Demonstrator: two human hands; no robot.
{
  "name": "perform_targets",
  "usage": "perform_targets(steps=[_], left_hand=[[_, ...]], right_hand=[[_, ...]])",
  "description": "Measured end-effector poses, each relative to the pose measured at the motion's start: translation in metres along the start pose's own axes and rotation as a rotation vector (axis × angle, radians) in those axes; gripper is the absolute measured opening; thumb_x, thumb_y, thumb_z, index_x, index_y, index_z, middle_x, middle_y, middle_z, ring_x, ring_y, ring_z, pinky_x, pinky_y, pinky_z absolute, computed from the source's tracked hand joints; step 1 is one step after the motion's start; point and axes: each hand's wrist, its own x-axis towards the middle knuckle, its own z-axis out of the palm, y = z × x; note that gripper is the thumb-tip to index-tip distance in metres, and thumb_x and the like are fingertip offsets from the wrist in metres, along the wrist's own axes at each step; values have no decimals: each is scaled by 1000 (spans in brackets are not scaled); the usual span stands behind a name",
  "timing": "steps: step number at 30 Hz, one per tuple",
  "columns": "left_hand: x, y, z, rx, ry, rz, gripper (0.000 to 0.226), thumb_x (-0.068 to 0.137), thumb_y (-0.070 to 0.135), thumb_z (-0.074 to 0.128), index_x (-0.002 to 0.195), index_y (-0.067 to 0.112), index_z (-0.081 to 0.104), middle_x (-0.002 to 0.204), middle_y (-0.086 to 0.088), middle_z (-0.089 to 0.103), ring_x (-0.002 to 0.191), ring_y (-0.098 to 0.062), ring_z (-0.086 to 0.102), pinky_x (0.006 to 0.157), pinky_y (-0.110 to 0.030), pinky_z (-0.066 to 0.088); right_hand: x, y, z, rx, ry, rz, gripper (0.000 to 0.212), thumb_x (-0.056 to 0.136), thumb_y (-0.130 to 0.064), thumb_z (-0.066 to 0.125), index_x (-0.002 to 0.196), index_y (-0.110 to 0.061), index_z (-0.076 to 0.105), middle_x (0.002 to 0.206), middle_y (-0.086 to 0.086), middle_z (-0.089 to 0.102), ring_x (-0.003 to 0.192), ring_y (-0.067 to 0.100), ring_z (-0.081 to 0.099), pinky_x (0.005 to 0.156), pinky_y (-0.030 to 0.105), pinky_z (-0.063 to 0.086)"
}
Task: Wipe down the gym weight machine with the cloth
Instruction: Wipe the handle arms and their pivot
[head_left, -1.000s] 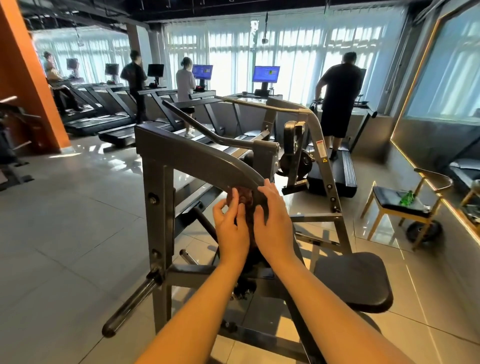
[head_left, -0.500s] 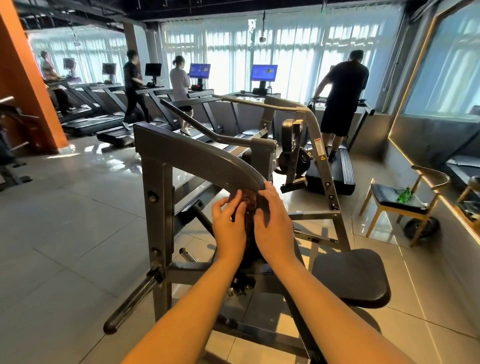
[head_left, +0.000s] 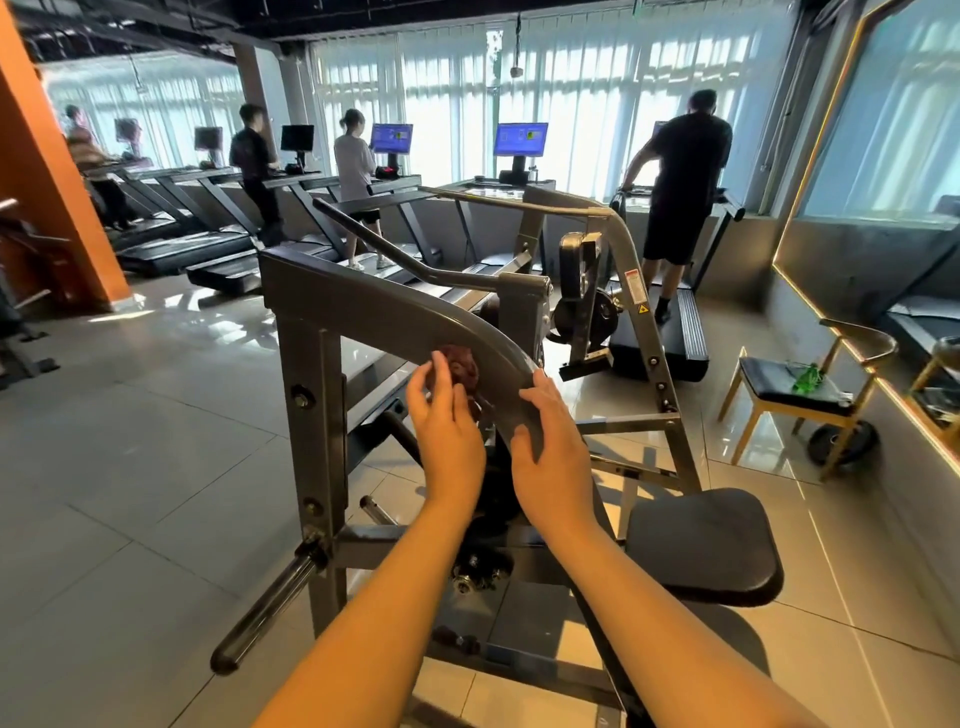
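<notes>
Left hand: fingers curled round a dark red cloth, clamped on it and pressing it against the near face of the machine's curved grey beam, at the bend where the beam turns downward. Most of the cloth is bunched above the fingertips; the rest is hidden behind the hand.

Right hand: holds nothing. Its fingers are nearly straight and lie along the beam's right edge just below the cloth, and the thumb is spread apart onto the beam's near face.

The two hands sit side by side, not touching.

A black seat is at the machine's lower right. A chair stands by the right wall. Treadmills line the windows, with people on them.
</notes>
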Motion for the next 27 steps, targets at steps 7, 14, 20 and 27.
perform_targets(steps=[7,14,20,27], left_hand=[[-37,-19,-3,114,-204,143,52,106,15,49,155,28,38,143,4,30,118,15,42,102,-2,36],[11,-1,-21,-77,138,-114,34,105,21,53,138,28,56,135,11,40,121,1,45,99,-7,34],[-11,-1,7,26,-38,-26,52,109,22,42,158,26,28,162,9,18,134,13,18,104,3,17],[-47,-22,-4,178,-295,181,56,107,19,48,156,34,26,154,27,16,132,21,25,104,1,27]], right_hand=[[-1,-1,-1,21,-18,14,37,102,-9,50,134,-29,53,154,-28,24,153,7,19,123,34,25],[-1,2,-3,10,-26,14,36,101,-9,52,132,-28,53,163,-15,29,152,6,23,122,34,29],[-1,5,-1,25,-9,-12,41,99,-7,56,134,-28,53,158,-24,25,153,5,21,121,31,28],[-2,3,-4,62,-9,-13,34,102,-12,53,132,-27,56,159,-18,31,152,6,23,120,29,26]])
